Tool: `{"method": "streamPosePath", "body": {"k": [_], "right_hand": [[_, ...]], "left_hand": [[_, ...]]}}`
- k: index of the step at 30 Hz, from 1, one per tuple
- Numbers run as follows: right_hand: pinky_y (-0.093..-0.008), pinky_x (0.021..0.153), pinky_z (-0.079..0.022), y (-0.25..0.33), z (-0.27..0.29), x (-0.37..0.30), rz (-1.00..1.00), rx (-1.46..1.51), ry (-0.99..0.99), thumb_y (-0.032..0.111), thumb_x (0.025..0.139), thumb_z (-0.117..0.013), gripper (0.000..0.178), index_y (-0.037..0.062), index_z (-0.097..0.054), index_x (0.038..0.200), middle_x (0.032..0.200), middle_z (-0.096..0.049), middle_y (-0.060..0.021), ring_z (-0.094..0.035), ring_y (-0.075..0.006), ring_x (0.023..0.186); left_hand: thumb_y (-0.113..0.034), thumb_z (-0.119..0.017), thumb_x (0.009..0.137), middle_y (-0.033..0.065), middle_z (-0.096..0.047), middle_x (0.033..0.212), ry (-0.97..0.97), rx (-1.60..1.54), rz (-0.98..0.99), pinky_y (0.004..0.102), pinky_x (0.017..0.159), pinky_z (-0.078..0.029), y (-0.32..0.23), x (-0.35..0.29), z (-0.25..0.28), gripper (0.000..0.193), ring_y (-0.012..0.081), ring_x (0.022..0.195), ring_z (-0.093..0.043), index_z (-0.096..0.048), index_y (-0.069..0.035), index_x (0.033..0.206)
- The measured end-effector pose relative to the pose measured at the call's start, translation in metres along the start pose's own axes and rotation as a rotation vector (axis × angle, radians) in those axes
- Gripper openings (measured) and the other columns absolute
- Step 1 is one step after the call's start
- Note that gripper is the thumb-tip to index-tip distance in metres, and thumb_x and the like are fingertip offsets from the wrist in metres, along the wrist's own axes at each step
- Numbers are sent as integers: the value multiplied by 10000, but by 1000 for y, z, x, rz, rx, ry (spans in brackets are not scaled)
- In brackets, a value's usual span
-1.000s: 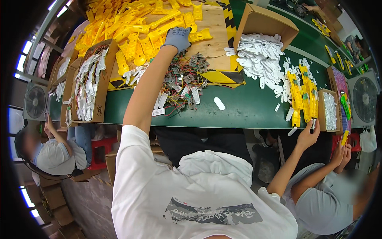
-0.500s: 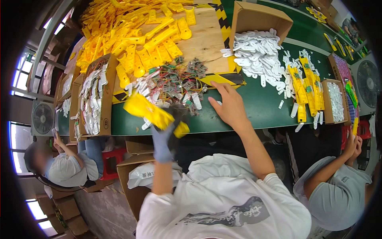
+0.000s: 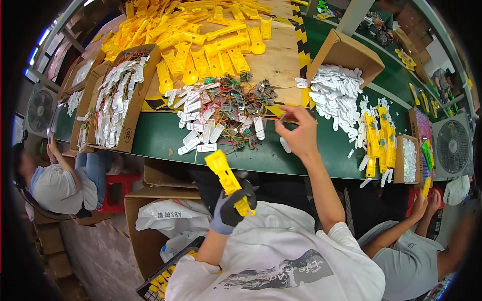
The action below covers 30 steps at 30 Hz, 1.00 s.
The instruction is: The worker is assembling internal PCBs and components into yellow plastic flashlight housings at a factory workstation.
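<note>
Shell (image 3: 229,185), picked but seemingly unfitted, is sitting clasped in left hand (image 3: 229,212); at its two o'clock, right hand (image 3: 302,136) is pinching, contents unclear.

White short-sleeved tee (image 3: 296,241) with a smudgy grey-black print (image 3: 288,273) — plus a blue-grey, black-coated glove (image 3: 224,219) on the left hand (image 3: 232,210).

Circuit boards (image 3: 238,106) on table (image 3: 331,156) — casings (image 3: 221,45) behind

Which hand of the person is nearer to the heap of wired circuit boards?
Right. The right hand is just beside the heap of boards, on its right; the gloved left hand is farther, close to the white shirt, holding a yellow part.
</note>
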State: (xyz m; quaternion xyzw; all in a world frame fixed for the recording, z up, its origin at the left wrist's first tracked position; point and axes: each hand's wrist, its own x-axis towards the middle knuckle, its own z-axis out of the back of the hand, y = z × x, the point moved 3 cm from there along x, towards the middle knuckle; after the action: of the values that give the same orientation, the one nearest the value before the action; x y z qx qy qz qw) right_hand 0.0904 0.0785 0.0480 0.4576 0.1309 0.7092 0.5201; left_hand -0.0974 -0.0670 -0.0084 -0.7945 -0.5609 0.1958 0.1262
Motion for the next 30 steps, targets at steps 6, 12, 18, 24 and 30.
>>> {"method": "streamPosePath", "body": {"k": [6,12,18,24,30], "right_hand": [[-197,710,-472,-32,70,28,-137,565,-50,37,762,-666,404,17,-542,1145,848,-593,-27,-591,-75,796],[-226,722,-486,-9,105,23,-459,565,179,69,830,-613,376,9,-501,1184,890,-627,-56,-590,-94,823],[-239,715,-488,22,141,7,-371,767,-47,105,872,-565,272,-13,-581,1116,979,-620,-66,-595,-118,827],[-243,637,-469,41,148,-15,-267,738,-35,108,844,-588,362,-76,-535,1152,1012,-619,-133,-594,-139,765],[-216,586,-478,21,109,-51,-439,771,-44,38,794,-650,270,-45,-614,1048,805,-631,-79,-594,-109,660]], "left_hand": [[-73,-578,811,77,-524,815,14,80,-40,326,572,-475,-17,18,-14,589,177,646,-558,-320,-91,1340],[-236,-542,860,82,-510,894,-32,33,-56,352,670,-440,-3,20,-17,612,193,747,-502,-267,-111,1392],[-496,-389,903,100,-533,868,42,-67,-30,373,664,-454,-26,34,-50,484,234,737,-536,-452,-96,1169],[-458,-372,941,101,-590,1004,206,32,-73,351,743,-502,-26,63,-63,486,215,882,-598,-467,-55,1197],[-387,-362,968,74,-587,1011,92,298,162,278,777,-489,38,91,-64,430,158,882,-597,-444,-50,1224]]}}
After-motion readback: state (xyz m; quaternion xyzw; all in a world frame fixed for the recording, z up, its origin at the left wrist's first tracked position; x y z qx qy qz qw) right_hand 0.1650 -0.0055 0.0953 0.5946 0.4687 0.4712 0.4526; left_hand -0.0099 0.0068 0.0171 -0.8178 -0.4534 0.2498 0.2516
